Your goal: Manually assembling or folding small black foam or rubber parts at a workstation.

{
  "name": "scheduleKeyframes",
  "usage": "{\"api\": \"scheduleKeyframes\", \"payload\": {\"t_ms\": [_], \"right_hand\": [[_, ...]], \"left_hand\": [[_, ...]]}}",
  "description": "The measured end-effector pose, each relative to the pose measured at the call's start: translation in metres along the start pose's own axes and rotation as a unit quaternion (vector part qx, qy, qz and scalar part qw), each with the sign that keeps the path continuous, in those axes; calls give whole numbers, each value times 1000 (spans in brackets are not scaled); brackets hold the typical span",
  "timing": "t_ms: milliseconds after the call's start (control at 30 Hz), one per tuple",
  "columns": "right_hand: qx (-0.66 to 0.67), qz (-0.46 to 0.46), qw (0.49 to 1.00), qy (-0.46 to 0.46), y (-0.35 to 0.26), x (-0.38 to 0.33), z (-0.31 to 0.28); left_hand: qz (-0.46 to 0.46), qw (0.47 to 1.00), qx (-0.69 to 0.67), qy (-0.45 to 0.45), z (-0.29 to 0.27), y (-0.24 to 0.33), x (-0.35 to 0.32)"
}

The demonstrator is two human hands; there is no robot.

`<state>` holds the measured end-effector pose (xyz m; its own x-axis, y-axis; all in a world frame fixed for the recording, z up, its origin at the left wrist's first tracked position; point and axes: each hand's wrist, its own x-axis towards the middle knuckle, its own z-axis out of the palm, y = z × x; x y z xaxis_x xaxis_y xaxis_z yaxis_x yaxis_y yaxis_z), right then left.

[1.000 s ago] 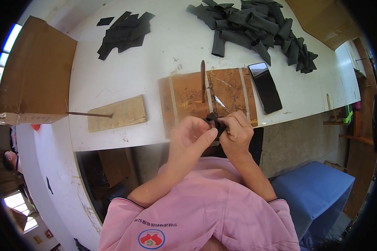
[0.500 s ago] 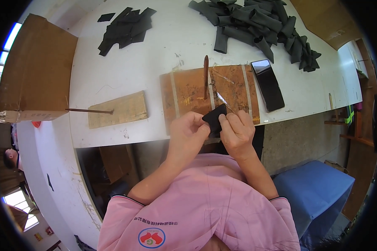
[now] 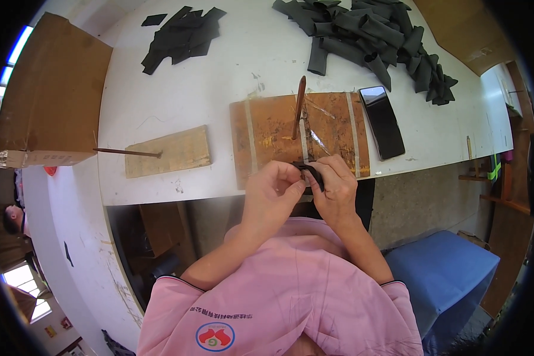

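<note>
My left hand (image 3: 274, 191) and my right hand (image 3: 335, 188) meet at the near edge of the white table (image 3: 219, 77), both pinching a small black fabric piece (image 3: 310, 172) between the fingertips. Most of the piece is hidden by my fingers. Just beyond my hands lies a brown wooden board (image 3: 267, 133) with tape strips, and a dark upright rod (image 3: 299, 107) rises from its middle.
A black phone (image 3: 382, 121) lies right of the board. Several black fabric tubes (image 3: 368, 32) are heaped at the far right, flat black pieces (image 3: 181, 37) at the far left. A smaller wooden board (image 3: 169, 151) with a spike, a cardboard box (image 3: 50, 95), and a blue seat (image 3: 451, 279) are nearby.
The black piece, held up and spread wider half a second ago, is now folded small between my fingertips. Both hands stay at the board's near edge.
</note>
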<state>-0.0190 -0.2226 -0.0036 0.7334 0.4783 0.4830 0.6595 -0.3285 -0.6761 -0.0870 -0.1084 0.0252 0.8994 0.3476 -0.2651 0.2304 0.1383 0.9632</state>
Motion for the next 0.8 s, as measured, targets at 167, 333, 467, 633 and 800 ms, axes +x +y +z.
{"api": "scheduleKeyframes", "payload": {"t_ms": [167, 333, 467, 633, 800], "right_hand": [[97, 92, 989, -56, -2, -1, -3], [254, 246, 930, -99, -11, -1, -6], [282, 238, 925, -87, -8, -4, -6], [128, 137, 981, -56, -14, -3, -2], [57, 106, 992, -26, -14, 1, -2]], "left_hand": [[50, 994, -64, 76, 3, 6, 7], [20, 1000, 12, -9, -10, 0, 11], [21, 997, -17, -72, -18, -1, 12], [-23, 997, -47, -59, -21, -7, 14], [-56, 984, -172, 9, -12, -3, 11]]}}
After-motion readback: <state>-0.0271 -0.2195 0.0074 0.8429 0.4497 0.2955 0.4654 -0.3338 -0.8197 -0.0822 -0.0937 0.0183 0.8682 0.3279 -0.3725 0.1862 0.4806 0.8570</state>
